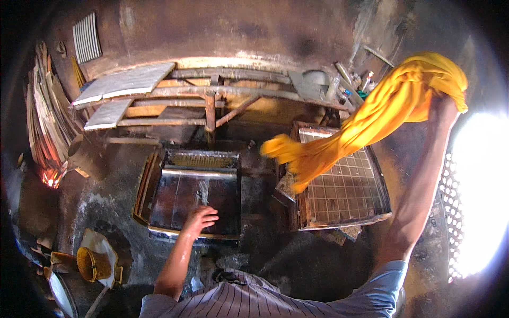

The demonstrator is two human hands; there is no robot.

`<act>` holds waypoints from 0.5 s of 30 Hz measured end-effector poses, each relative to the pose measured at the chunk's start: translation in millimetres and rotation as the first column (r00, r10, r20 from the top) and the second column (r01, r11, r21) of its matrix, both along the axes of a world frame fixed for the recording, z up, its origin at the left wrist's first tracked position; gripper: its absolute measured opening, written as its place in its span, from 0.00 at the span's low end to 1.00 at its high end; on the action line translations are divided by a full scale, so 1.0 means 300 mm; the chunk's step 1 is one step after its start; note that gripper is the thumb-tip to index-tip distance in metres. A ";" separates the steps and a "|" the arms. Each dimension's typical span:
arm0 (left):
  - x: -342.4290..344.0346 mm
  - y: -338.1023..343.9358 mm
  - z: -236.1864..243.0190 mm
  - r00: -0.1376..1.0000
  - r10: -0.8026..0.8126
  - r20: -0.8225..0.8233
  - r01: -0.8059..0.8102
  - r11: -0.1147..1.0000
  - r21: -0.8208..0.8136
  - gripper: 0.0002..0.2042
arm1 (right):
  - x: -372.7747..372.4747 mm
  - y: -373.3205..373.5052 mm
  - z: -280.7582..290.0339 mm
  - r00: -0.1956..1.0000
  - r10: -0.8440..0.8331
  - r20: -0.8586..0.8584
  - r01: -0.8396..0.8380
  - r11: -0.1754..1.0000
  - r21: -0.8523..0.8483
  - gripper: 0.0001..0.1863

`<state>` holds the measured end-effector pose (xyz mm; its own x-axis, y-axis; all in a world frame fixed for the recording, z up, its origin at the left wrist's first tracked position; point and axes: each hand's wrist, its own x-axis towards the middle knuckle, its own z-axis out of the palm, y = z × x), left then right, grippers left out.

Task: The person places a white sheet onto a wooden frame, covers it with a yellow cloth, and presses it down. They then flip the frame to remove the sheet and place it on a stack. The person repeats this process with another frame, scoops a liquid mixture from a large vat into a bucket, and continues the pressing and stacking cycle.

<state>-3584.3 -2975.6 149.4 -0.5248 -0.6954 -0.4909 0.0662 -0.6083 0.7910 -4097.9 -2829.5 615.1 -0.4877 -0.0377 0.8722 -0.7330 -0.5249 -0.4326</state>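
Observation:
A long yellow cloth (382,108) hangs from my raised right hand (443,107) at the upper right. Its folds cover most of my fingers, and its loose end trails down to the left over a wooden frame with a grid surface (347,185). My left hand (200,220) is open and empty, fingers loosely bent. It is above the near part of a dark rectangular tray (237,185) with a shiny surface; whether it touches the tray I cannot tell.
A wooden rack (210,108) runs along the back wall, with pale flat panels (127,82) on its left. Bottles (344,96) stand at its right. Wood strips lean by a small fire (51,177) at far left. A yellow bucket (93,263) sits lower left. Bright light enters at right.

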 end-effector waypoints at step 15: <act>0.817 -0.309 -0.761 0.469 0.483 0.740 -0.573 0.803 -0.161 0.20 | 1.027 -0.413 -2.044 0.704 -0.168 0.690 -0.710 -0.212 0.672 0.12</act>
<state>-3339.2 -3068.3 -79.0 0.4828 -0.6407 -0.5970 -0.1518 -0.7326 0.6635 -3789.8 -2953.4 2.0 -0.2873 -0.7494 -0.5965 -0.1577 0.6513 -0.7422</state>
